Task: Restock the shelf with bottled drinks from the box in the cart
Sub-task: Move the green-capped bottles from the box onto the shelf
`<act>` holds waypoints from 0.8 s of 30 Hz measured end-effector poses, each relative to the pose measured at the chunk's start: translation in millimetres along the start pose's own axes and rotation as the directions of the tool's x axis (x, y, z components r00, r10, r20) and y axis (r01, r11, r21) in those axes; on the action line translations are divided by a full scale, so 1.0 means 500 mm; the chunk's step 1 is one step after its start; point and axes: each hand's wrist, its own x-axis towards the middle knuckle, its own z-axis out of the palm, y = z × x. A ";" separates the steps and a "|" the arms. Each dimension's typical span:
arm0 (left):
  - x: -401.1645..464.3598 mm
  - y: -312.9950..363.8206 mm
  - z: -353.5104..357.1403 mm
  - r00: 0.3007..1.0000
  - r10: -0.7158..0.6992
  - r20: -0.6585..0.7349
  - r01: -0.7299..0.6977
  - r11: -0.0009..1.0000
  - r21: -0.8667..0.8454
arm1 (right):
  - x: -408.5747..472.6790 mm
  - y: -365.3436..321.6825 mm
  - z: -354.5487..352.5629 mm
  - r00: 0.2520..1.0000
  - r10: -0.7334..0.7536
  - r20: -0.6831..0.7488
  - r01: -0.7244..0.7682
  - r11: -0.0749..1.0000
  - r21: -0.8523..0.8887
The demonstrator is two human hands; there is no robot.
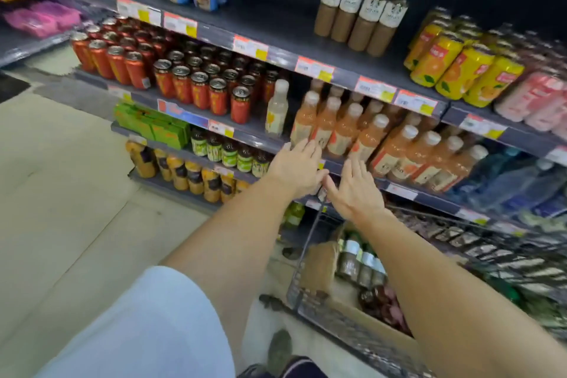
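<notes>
Orange bottled drinks (pixel 343 129) with white caps stand in rows on the middle shelf (pixel 254 135). My left hand (pixel 299 167) is open, its fingertips at the base of the leftmost orange bottle (pixel 303 120). My right hand (pixel 356 186) is open just below the bottles, fingers spread, holding nothing. Below my arms a wire cart (pixel 310 258) holds a cardboard box (pixel 322 264) with several bottles (pixel 362 264) inside, blurred.
A single pale bottle (pixel 277 109) stands left of the orange ones. Red cans (pixel 190 83) fill the shelf's left part. Brown bottles (pixel 359 18) and yellow cans (pixel 454 67) sit on the shelf above. Lower shelves hold green-label and orange bottles. Tiled floor lies to the left.
</notes>
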 end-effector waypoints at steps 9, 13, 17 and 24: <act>0.014 0.126 0.155 0.990 0.062 0.128 -0.056 0.997 -0.055 | -0.119 0.092 0.177 0.971 0.092 0.219 -0.130 0.977 0.166; 0.019 0.264 0.263 0.956 0.111 0.272 -0.075 0.987 -0.140 | -0.172 0.213 0.267 0.945 0.112 0.306 -0.173 0.968 0.180; 0.035 0.415 0.371 0.905 0.108 0.411 -0.040 0.984 -0.171 | -0.210 0.374 0.340 0.918 0.144 0.371 -0.248 0.937 0.248; 0.160 0.625 0.484 0.840 -0.031 0.541 0.185 0.955 -0.232 | -0.212 0.659 0.503 0.830 0.213 0.515 -0.361 0.910 0.205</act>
